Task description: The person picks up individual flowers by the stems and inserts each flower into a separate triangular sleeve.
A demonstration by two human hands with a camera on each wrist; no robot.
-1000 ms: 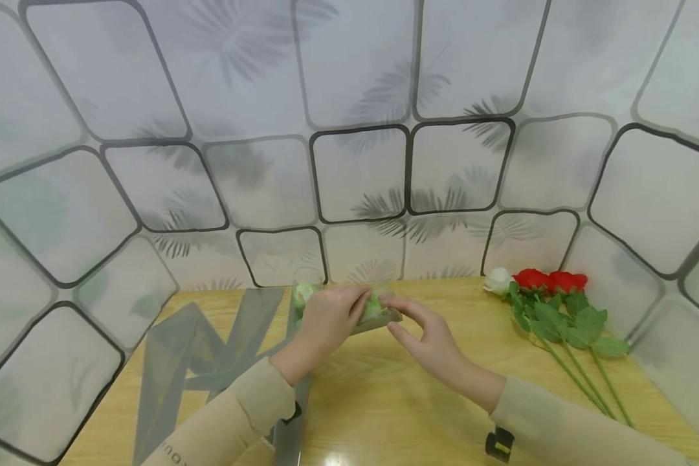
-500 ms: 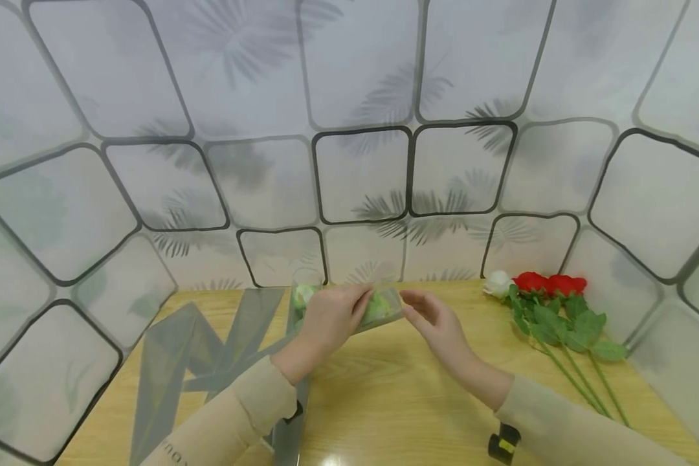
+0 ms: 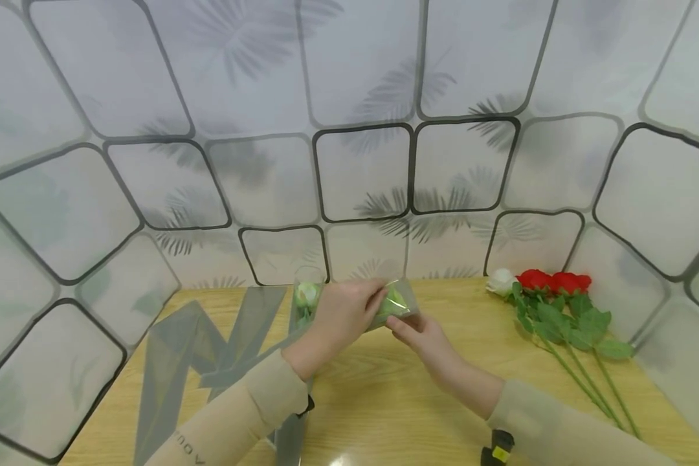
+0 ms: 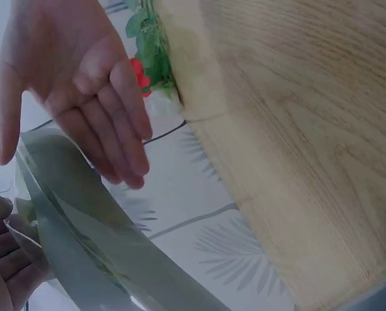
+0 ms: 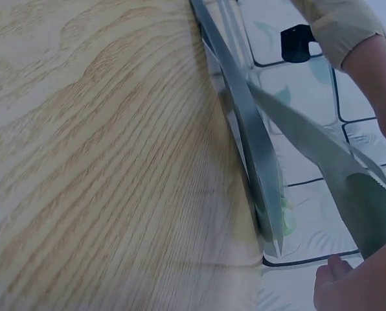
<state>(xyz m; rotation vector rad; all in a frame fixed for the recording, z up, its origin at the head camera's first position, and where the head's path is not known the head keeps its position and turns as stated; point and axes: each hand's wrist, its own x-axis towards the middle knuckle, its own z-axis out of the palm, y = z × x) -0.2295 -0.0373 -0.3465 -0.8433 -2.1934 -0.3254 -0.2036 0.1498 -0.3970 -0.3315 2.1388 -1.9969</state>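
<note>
Wrapped flower (image 3: pixel 397 301), showing mostly green, lies between both hands over the table's (image 3: pixel 373 401) far side. Grey sleeves (image 3: pixel 166 362) lie farthest left, then a pale rose (image 3: pixel 307 294) in clear film. Beside it, the left hand (image 3: pixel 346 314) grips the wrapper (image 4: pixel 102 227) with curled fingers. That film looks light, slick and easily creased, so best pinched by its edge. The right hand (image 3: pixel 428 336) straddles the end, fingers fairly straight; red roses (image 3: pixel 553 281) lie rightmost.
</note>
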